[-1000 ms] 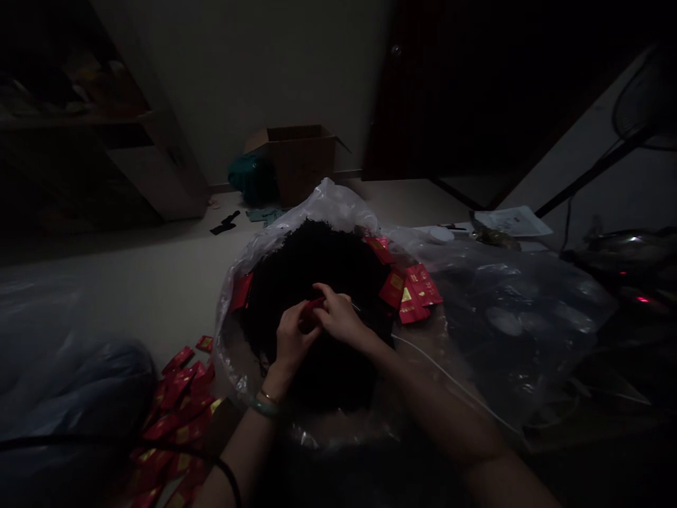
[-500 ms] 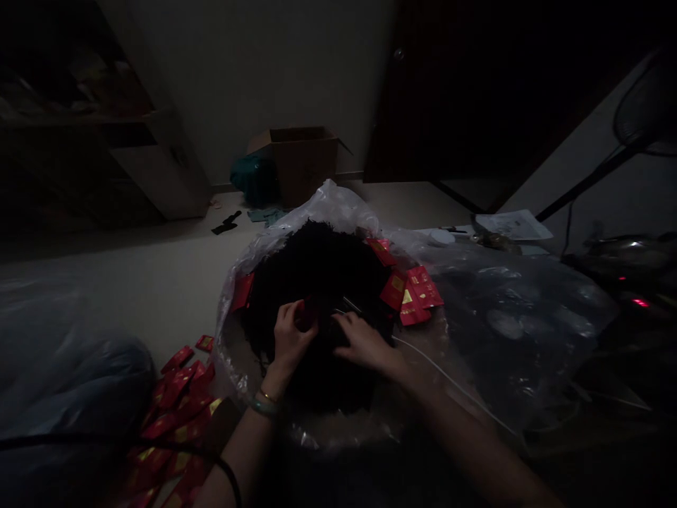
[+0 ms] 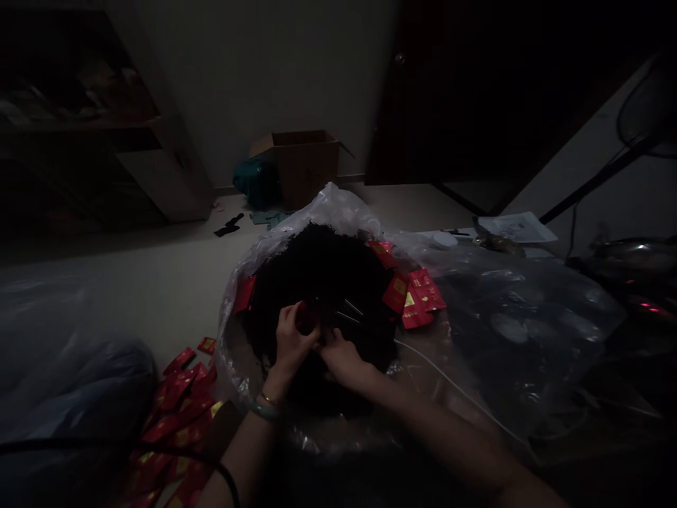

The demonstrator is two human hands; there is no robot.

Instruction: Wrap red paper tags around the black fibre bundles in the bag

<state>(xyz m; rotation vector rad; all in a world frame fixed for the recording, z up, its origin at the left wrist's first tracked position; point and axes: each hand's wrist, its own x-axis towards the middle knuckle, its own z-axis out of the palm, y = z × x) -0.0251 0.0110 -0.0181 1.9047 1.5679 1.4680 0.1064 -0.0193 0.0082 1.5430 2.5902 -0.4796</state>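
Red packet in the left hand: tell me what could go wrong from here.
The left hand holds the red packet over the black shredded material, so strands could cling to its outside. The thin shiny strips lying on that dark heap might get buried and be hard to find. The loose red packets at the heap's right edge could slide into it.

A door (image 3: pixel 449 92) right of the cardboard box (image 3: pixel 309 169) and a shelved cabinet (image 3: pixel 153 169) left of it suggest a home room.

Red-gold packets (image 3: pixel 426 291) — black heap (image 3: pixel 322 261)
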